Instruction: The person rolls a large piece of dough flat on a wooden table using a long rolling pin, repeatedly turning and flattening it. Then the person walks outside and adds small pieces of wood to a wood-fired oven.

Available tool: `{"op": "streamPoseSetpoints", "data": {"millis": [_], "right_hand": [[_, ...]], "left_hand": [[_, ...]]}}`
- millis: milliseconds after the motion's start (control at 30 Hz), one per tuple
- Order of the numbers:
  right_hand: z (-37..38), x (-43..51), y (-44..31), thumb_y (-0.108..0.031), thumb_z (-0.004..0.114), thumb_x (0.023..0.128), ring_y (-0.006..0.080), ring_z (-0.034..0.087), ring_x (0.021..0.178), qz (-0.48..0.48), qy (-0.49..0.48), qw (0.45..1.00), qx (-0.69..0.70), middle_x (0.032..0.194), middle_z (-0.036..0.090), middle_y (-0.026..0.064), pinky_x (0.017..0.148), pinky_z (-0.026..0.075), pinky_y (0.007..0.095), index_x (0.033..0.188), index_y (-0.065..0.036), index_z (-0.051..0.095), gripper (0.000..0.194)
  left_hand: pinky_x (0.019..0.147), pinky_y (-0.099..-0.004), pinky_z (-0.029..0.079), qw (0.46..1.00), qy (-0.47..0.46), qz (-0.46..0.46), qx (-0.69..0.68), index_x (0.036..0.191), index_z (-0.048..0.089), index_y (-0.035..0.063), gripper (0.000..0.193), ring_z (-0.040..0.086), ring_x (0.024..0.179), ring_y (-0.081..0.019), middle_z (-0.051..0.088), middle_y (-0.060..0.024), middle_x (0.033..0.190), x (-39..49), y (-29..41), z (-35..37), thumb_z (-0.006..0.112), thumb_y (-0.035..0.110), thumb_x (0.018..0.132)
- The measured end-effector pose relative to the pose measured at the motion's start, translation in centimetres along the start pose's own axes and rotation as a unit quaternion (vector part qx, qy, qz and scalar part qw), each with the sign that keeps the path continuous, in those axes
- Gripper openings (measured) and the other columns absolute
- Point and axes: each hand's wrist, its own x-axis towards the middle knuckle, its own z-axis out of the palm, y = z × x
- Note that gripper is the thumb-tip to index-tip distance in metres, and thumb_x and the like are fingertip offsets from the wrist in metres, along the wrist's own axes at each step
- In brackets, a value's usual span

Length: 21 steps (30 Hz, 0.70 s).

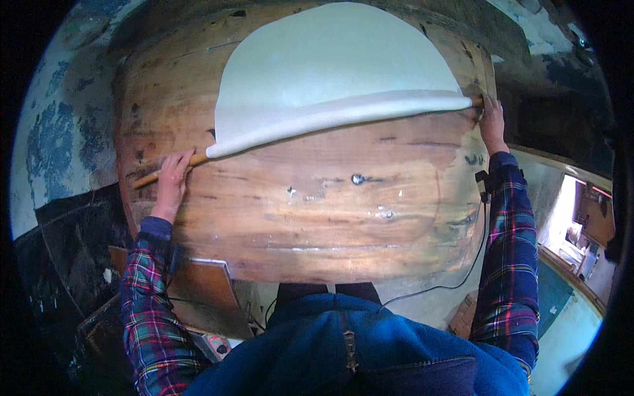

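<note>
A long wooden rolling pin (198, 159) lies slanted across the wooden board, its left end lower in the picture. The near edge of a large, thin, pale sheet, apparently dough (327, 64), is wrapped around its middle; the rest spreads flat beyond it with a rounded far edge. My left hand (173, 175) grips the bare left part of the pin, the tip sticking out past it. At the right, my right hand (490, 119) is closed around the pin's short bare end, close to the board's right edge. The middle of the pin is hidden inside the sheet.
The worn wooden board (317, 218) has dark knots and white specks. A brown panel (208, 292) stands below its left corner. A black cable (460, 284) hangs at the right from a small dark device by my sleeve. A wall with peeling paint (59, 133) rises at the left.
</note>
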Motion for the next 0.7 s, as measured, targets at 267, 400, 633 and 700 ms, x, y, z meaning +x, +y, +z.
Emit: {"op": "streamPoseSetpoints", "data": {"millis": [267,400,633,700], "right_hand": [[-2.9,-13.3,2.0,0.007,0.054,0.083,0.0382,0.05,0.127,0.036,-0.037,0.998,0.027,0.135,0.056,0.0197,0.109,0.042,0.0442,0.133,0.001,0.054,0.051],[-3.8,-18.2,2.8,0.005,0.054,0.087,0.0392,0.052,0.127,0.022,-0.025,0.996,0.078,0.136,0.056,0.019,0.108,0.044,0.0448,0.134,-0.002,0.055,0.047],[-4.3,-25.3,4.3,0.0,0.055,0.091,0.0396,0.055,0.127,0.083,-0.052,0.993,0.068,0.139,0.055,0.0201,0.101,0.051,0.0452,0.131,-0.001,0.055,0.04],[-4.5,-26.8,4.7,-0.001,0.053,0.092,0.0398,0.056,0.125,0.083,-0.071,0.992,0.062,0.138,0.055,0.0208,0.1,0.052,0.0453,0.13,-0.002,0.055,0.039]], "left_hand": [[0.094,-0.0454,0.049,0.998,-0.062,0.017,-0.006,0.137,0.06,0.0061,0.054,0.059,0.107,-0.0393,0.062,-0.0192,0.117,-7.2,7.1,0.8,0.062,-0.008,0.085],[0.09,-0.0444,0.05,0.997,-0.062,0.036,-0.008,0.137,0.06,0.0046,0.053,0.059,0.104,-0.0382,0.062,-0.0185,0.114,-9.8,10.1,1.4,0.061,-0.007,0.085],[0.088,-0.0435,0.05,0.995,-0.068,0.068,-0.001,0.136,0.061,0.0064,0.049,0.06,0.101,-0.0363,0.064,-0.0164,0.112,-12.8,13.8,2.2,0.064,-0.001,0.087],[0.088,-0.0431,0.05,0.994,-0.086,0.066,0.014,0.136,0.061,0.007,0.049,0.061,0.1,-0.0357,0.064,-0.016,0.111,-13.4,14.6,2.4,0.064,-0.001,0.087]]}}
